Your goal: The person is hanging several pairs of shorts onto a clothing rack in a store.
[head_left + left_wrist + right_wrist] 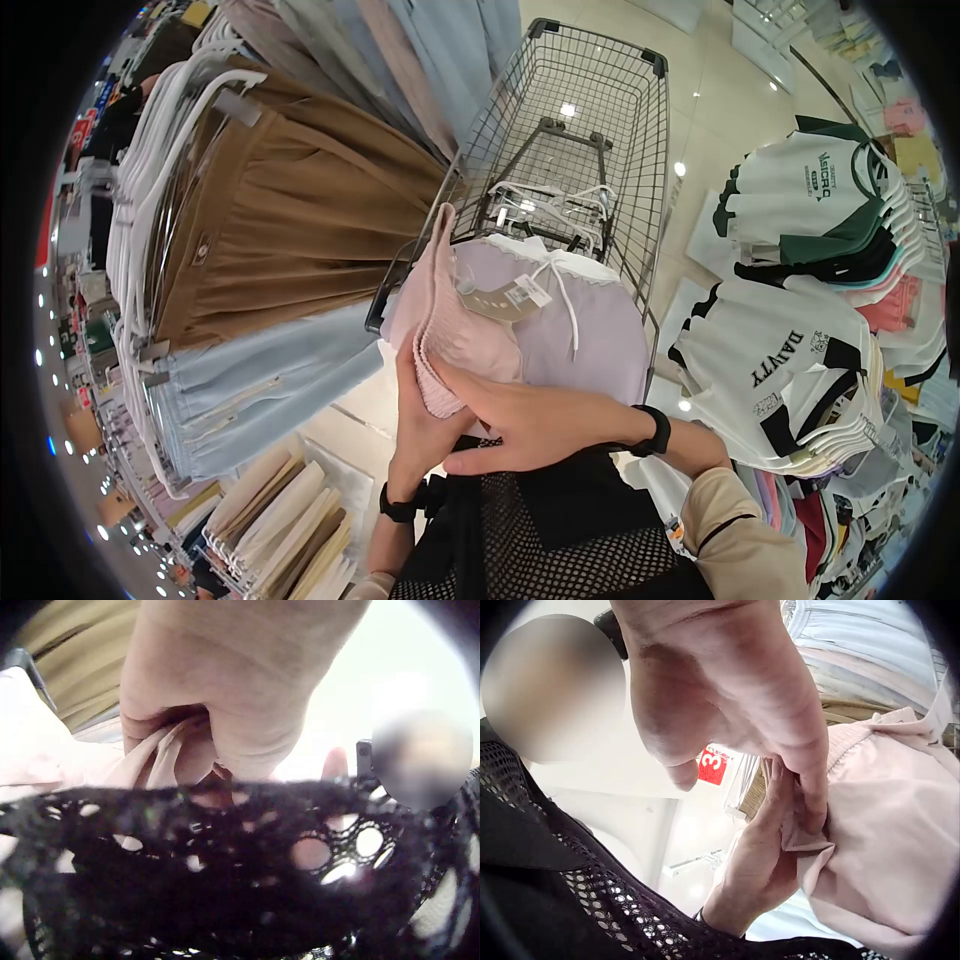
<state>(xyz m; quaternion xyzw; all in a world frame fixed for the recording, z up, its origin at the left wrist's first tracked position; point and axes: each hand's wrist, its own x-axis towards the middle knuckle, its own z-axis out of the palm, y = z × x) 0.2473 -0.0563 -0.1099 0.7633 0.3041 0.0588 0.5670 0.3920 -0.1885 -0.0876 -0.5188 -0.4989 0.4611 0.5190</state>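
Observation:
A pale pink garment point(480, 345) with a gathered elastic waistband is bunched between my two hands at the near end of the shopping cart. My left hand point(425, 435) grips its lower end from the left, with cloth folded inside the fingers in the left wrist view. From the right, my right hand point(545, 425) reaches across and holds the same end, its thumb point(681, 776) standing away from the cloth. Directly behind lies a lavender garment point(605, 335) with a white waistband and drawstring. A paper tag point(495, 300) rests between the two garments.
The wire shopping cart point(600, 80) stretches ahead, with white hangers point(550, 200) in it. Brown pants point(310, 220) and light blue pants point(265, 375) hang close on the left. Printed shirts point(780, 350) hang along the right. My black mesh garment point(550, 520) is just below my hands.

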